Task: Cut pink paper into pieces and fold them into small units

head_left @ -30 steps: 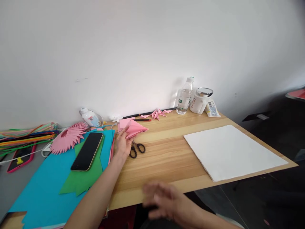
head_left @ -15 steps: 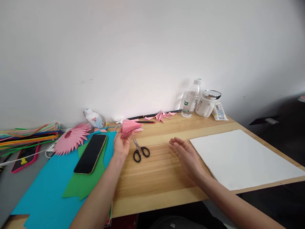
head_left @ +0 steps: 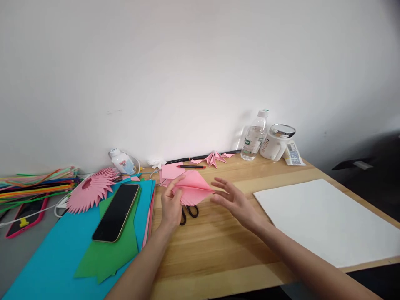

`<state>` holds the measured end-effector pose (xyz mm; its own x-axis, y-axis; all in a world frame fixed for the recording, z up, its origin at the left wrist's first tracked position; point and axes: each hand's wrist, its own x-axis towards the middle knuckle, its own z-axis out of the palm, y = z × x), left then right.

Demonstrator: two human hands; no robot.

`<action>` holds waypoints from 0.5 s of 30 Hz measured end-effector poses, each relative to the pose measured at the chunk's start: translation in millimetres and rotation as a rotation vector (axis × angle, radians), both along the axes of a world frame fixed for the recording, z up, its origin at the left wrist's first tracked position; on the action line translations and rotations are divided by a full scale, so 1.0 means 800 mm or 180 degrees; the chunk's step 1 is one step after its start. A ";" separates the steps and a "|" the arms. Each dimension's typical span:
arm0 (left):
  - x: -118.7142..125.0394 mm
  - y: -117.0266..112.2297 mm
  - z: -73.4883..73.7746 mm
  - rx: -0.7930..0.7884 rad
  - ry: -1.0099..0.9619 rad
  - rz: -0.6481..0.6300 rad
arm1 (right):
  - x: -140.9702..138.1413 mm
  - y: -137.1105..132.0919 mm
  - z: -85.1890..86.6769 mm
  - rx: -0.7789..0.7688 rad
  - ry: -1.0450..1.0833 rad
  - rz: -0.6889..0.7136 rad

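At the far left of the counter (head_left: pixel 215 266), bundled pipe cleaners (head_left: pixel 37 183) lie beside a pleated pink paper ring (head_left: pixel 90 189), its pointed rim exposed; a stray sleeve or elbow, I judge, could flatten those folds. A black smartphone (head_left: pixel 116 213) rests on green paper (head_left: pixel 109 260) over blue sheets (head_left: pixel 56 258), and a tug on the stack could send it sliding.

At center, working from a distance, I hold the folded pink paper (head_left: pixel 195 187) in my left hand (head_left: pixel 171 206), its grip closed, thumb and fingers pinching one end. The piece is in front of me, between the two hands, its point aimed right. Too hard a pinch could crease the thin layers; too loose a one could let them fan apart. The scissors (head_left: pixel 193 212) lie partly hidden behind it, blades out of my sight, so a low dip risks snagging an edge or a fingertip.

My right hand (head_left: pixel 236 204) stands open, fingers spread beside the paper's tip; I cannot tell whether they touch. A hasty close could bend that tip. Beyond, a water bottle (head_left: pixel 253 143) and lidded mug (head_left: pixel 275 146) stand near the wall, where a wide swing might topple them; at far right lies a white board (head_left: pixel 325 225).
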<state>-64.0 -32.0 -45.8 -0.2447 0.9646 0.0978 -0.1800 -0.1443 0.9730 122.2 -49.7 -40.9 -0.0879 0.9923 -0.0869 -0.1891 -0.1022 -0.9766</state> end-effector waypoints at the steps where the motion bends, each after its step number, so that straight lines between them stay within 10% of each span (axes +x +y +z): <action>1: 0.002 -0.001 -0.002 -0.0012 0.0024 -0.0074 | -0.001 0.004 -0.003 -0.0070 0.0119 0.0264; 9: 0.005 -0.004 -0.014 -0.0150 0.0106 -0.0194 | -0.006 0.019 -0.009 0.0131 0.0154 0.1341; 15: 0.014 -0.009 -0.015 -0.0095 0.0178 -0.0272 | -0.002 0.032 -0.025 0.0010 -0.0299 0.1196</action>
